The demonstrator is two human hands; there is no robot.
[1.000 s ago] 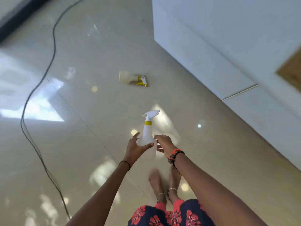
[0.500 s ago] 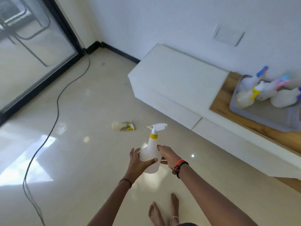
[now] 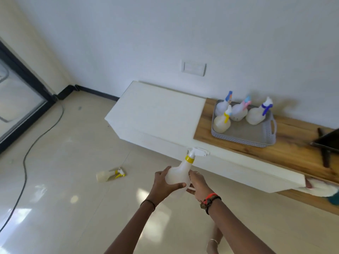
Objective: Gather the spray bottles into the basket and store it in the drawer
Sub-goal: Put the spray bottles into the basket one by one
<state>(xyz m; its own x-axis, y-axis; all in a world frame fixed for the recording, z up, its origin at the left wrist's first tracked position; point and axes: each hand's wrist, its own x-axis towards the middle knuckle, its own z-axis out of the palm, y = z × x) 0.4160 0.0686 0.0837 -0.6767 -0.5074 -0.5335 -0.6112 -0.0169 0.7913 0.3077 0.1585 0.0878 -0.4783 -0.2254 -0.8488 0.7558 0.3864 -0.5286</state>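
Both my left hand (image 3: 166, 184) and right hand (image 3: 199, 183) grasp the yellow-collared bottle (image 3: 178, 174); I'd carry it upright toward the basket (image 3: 264, 136) at 2 o'clock on the bench (image 3: 293, 153).

The basket (image 3: 268, 133) on the wooden top (image 3: 291, 149) is bare along its near edge; four bottles (image 3: 236, 111) crowd its far end. A dark stand (image 3: 324, 143), seemingly a screen's, blocks the right edge. One bottle (image 3: 110, 176) lies on open floor (image 3: 64, 153).
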